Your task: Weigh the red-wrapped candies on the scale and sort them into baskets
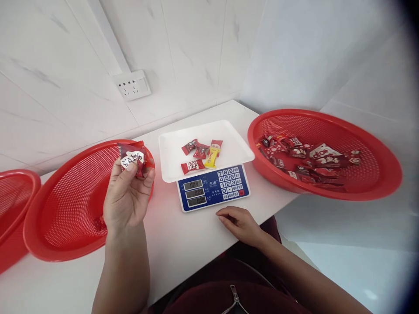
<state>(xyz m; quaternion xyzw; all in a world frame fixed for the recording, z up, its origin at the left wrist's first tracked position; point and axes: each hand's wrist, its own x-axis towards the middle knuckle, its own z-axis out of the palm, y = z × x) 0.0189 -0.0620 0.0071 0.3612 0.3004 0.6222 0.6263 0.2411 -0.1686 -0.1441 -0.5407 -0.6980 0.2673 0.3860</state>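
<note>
My left hand (129,192) is raised over the edge of a red basket (65,205), its thumb pressing red snack packets (132,158) with white and dark print against the fingers. It looks like more than one packet, partly hidden by the hand. On the white weighing tray (170,170) lie several small red packets (192,166) and a yellow one (212,156). Below the tray shows the blue keypad panel of a digital scale (214,192). My right hand (240,223) rests on the table just in front of the scale, fingers loosely curled together, with nothing seen in them.
At the right, a red basket (369,183) holds many red packets. The left basket has a few red packets low inside, partly behind my forearm. Another red basket (19,218) is cut off at the far left. A white wall with a socket (133,85) backs the white table (170,244).
</note>
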